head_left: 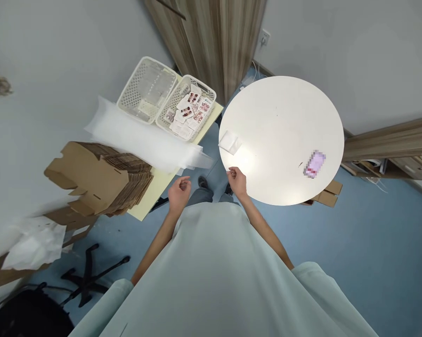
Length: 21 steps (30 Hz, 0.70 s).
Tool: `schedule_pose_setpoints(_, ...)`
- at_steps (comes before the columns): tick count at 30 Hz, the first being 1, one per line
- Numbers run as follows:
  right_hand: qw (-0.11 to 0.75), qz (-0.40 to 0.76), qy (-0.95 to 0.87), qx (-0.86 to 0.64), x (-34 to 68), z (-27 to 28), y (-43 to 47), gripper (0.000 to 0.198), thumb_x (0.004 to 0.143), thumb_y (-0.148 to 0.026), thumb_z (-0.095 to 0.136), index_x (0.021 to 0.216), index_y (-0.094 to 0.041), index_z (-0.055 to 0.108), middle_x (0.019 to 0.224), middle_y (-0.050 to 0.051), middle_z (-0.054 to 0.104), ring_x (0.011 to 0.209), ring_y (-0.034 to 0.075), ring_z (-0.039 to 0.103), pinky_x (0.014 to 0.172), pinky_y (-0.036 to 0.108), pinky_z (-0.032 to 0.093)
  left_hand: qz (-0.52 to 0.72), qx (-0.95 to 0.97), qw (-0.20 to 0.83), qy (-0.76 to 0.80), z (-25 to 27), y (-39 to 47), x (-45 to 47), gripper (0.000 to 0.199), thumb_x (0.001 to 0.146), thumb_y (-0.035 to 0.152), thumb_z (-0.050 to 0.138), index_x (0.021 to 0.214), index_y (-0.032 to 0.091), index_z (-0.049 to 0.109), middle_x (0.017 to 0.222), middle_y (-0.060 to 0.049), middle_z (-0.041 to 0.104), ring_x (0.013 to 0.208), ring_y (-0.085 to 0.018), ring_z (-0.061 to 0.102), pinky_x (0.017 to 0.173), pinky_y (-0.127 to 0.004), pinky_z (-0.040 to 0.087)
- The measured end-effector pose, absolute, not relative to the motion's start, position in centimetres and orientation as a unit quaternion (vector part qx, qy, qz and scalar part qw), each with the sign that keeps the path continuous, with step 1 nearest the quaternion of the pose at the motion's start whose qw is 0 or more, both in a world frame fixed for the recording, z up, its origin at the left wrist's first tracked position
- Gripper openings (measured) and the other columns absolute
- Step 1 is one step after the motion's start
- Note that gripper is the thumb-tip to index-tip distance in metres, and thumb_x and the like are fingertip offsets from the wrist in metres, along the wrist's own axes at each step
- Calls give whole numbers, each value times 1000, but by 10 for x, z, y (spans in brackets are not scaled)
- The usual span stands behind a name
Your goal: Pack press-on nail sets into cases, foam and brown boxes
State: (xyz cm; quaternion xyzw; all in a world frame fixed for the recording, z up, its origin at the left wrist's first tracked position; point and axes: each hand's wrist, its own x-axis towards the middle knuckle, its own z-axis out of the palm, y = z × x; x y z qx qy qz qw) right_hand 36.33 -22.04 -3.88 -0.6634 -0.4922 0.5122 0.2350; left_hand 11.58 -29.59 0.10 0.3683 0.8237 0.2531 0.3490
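Note:
My left hand (179, 193) hangs in the air in front of my body, its fingers curled in and nothing visible in them. It is nearest to the front end of the pale yellow table and a sheet of white wrapping material (144, 135). Beside the rim of the round white table (284, 140) is my right hand (237, 181), also with bent fingers and no object showing. A small flat white packet (230, 142) lies on the round table just beyond it; hand and packet are apart.
On the yellow table (142, 210) stand a basket (211, 93) of printed packets, another basket (121, 98) with clear plastic, and stacked cardboard boxes (101, 182). A blurred purple item (315, 164) lies on the round table. A chair base (86, 281) stands at lower left.

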Motion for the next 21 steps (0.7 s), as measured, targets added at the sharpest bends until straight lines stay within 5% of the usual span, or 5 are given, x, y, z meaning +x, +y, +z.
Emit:
schedule_pose_setpoints(8, 263, 505, -559, -602, 312, 7, -236, 25, 105, -40, 62, 118, -22, 73, 112, 9, 83, 106, 23, 79, 100, 37, 65, 342, 331, 322, 818, 24, -312, 55, 39, 95, 43, 62, 120, 17, 76, 95, -8, 82, 94, -24, 79, 94, -36, 63)
schedule_pose_setpoints(12, 265, 502, -589, -575, 268, 23, -249, 26, 105, -41, 63, 117, -21, 75, 110, 10, 84, 105, 24, 80, 99, 37, 65, 267, 342, 289, 853, 19, -334, -19, 37, 97, 37, 59, 124, 18, 76, 97, -9, 84, 100, -27, 81, 100, -40, 62)
schedule_pose_setpoints(17, 260, 495, -629, -540, 201, 35, -272, 26, 105, -41, 63, 115, -21, 76, 110, 11, 84, 103, 25, 80, 96, 38, 66, 100, 428, 245, 864, -1, -371, -126, 48, 95, 45, 65, 132, 15, 74, 136, -20, 79, 131, -39, 73, 113, -50, 57)
schedule_pose_setpoints(21, 237, 492, -661, -515, 148, 38, -291, 25, 106, -39, 62, 115, -21, 77, 110, 10, 84, 101, 24, 81, 93, 37, 66, 48, 477, 275, 833, -16, -387, -179, 54, 98, 45, 61, 138, 12, 72, 147, -23, 73, 132, -41, 71, 112, -50, 58)
